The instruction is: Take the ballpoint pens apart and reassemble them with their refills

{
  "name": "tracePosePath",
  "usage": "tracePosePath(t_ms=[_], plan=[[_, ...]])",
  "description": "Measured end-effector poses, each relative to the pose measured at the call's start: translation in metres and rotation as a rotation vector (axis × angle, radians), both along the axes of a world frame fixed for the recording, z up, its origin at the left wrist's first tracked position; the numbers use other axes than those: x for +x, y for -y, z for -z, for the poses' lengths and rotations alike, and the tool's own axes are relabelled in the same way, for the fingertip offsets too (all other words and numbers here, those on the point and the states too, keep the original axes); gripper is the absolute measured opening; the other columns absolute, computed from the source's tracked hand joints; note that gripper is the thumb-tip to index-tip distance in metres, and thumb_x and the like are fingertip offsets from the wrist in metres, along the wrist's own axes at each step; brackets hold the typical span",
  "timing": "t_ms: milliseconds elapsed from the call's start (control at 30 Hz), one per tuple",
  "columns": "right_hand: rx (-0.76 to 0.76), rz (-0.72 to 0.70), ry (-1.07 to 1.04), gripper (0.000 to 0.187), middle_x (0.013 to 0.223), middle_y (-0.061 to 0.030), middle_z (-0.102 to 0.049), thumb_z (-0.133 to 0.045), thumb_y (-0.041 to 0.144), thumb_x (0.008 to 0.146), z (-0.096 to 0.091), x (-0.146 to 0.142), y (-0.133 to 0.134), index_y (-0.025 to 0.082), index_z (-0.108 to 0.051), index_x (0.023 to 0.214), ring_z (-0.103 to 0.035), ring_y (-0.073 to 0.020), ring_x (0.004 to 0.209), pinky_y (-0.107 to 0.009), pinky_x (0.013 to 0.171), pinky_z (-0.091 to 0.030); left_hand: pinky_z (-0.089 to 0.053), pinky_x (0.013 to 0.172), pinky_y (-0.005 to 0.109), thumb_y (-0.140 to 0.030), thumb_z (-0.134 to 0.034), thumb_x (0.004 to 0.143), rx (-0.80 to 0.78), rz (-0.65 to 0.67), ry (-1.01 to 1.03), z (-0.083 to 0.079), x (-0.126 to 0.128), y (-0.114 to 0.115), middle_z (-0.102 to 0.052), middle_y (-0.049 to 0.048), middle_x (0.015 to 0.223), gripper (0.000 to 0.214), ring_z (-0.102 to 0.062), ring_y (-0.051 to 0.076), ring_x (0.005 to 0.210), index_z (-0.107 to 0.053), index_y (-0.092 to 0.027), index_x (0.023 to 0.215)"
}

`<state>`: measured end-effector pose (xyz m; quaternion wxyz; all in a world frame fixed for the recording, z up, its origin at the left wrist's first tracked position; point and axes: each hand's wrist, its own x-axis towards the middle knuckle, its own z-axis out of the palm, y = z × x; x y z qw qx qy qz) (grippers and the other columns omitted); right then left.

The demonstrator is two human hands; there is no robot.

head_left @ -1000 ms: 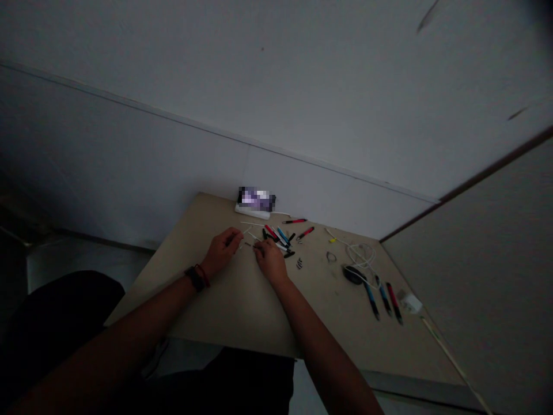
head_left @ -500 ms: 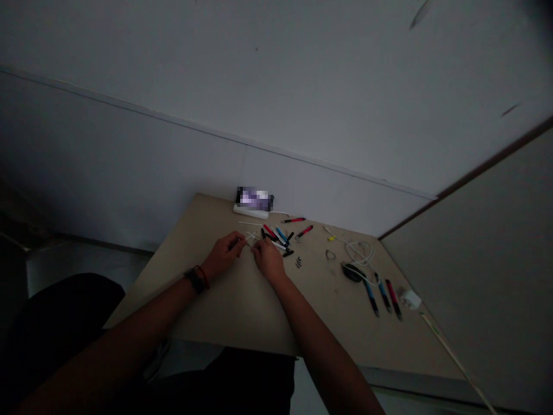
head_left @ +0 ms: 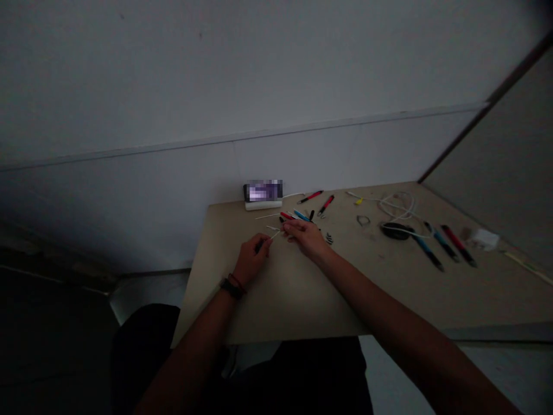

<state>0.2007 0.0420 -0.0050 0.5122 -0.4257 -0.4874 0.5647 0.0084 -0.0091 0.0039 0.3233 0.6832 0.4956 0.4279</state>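
Note:
My left hand (head_left: 253,256) is closed over the desk, with a thin whitish pen refill (head_left: 275,235) sticking out from its fingertips towards my right hand. A short black piece (head_left: 258,246), like a pen grip, shows among the same fingers. My right hand (head_left: 306,237) is pinched just right of the refill's far end; what lies between its fingertips is too small to make out. Behind it are loose pen parts, among them a red barrel (head_left: 286,216) and a blue barrel (head_left: 301,215). Another thin white refill (head_left: 266,217) lies beyond my hands.
A phone (head_left: 263,191) leans on a white stand (head_left: 263,205) by the wall. Small springs (head_left: 329,238) lie right of my right hand. Two red pens (head_left: 311,197), a coiled white cable (head_left: 406,213), a black mouse-like object (head_left: 395,231), several assembled pens (head_left: 458,246) and a white adapter (head_left: 484,238) occupy the desk's right.
The head view has tilted and shifted, so the desk sits differently in it. My hands are slightly farther apart, and the refill between them shows more clearly.

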Motion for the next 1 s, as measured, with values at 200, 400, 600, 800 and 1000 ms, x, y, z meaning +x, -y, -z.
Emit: tracePosePath(t_ms=[200, 400, 600, 800, 1000], plan=[[-0.022, 0.003, -0.125, 0.037, 0.097, -0.0117, -0.078, -0.084, 0.045, 0.068, -0.005, 0.000, 0.004, 0.017, -0.076, 0.091, -0.071, -0.0192, 0.079, -0.026, 0.062, -0.054, -0.040, 0.062, 0.025, -0.041, -0.055, 0.095, 0.002, 0.002, -0.034, 0.001, 0.000, -0.001, -0.057, -0.0026, 0.064, 0.027, -0.052, 0.013, 0.060, -0.065, -0.018, 0.087], [0.074, -0.035, -0.059, 0.032, 0.093, -0.0105, -0.078, -0.085, 0.042, 0.066, -0.010, -0.002, 0.006, 0.019, -0.079, 0.087, -0.071, -0.0208, 0.078, -0.029, 0.060, -0.056, -0.040, 0.061, 0.025, -0.043, -0.055, 0.095, -0.006, -0.018, -0.021, -0.001, 0.000, -0.001, -0.056, -0.0023, 0.064, 0.028, -0.051, 0.014, 0.061, -0.065, -0.018, 0.088], [0.111, 0.032, -0.062, 0.033, 0.098, -0.0104, -0.078, -0.085, 0.042, 0.065, -0.014, -0.003, 0.008, 0.018, -0.077, 0.086, -0.072, -0.0198, 0.076, -0.026, 0.056, -0.054, -0.040, 0.062, 0.025, -0.043, -0.055, 0.095, -0.006, -0.009, -0.024, 0.000, 0.000, -0.001, -0.056, -0.0022, 0.064, 0.028, -0.051, 0.014, 0.061, -0.065, -0.018, 0.087], [0.108, -0.005, -0.044, 0.034, 0.088, -0.0088, -0.079, -0.086, 0.042, 0.064, -0.014, -0.003, 0.008, 0.018, -0.076, 0.085, -0.071, -0.0194, 0.072, -0.027, 0.057, -0.055, -0.039, 0.061, 0.025, -0.043, -0.054, 0.095, 0.000, -0.010, -0.053, -0.002, 0.001, 0.000, -0.057, -0.0020, 0.065, 0.029, -0.051, 0.014, 0.061, -0.066, -0.018, 0.088], [0.101, -0.077, -0.032, 0.034, 0.086, -0.0071, -0.079, -0.086, 0.039, 0.063, -0.012, -0.007, 0.011, 0.019, -0.076, 0.089, -0.073, -0.0202, 0.071, -0.029, 0.058, -0.057, -0.040, 0.063, 0.026, -0.043, -0.055, 0.095, 0.013, 0.004, -0.064, -0.002, 0.001, 0.000, -0.059, -0.0015, 0.066, 0.028, -0.053, 0.014, 0.063, -0.067, -0.018, 0.090]])
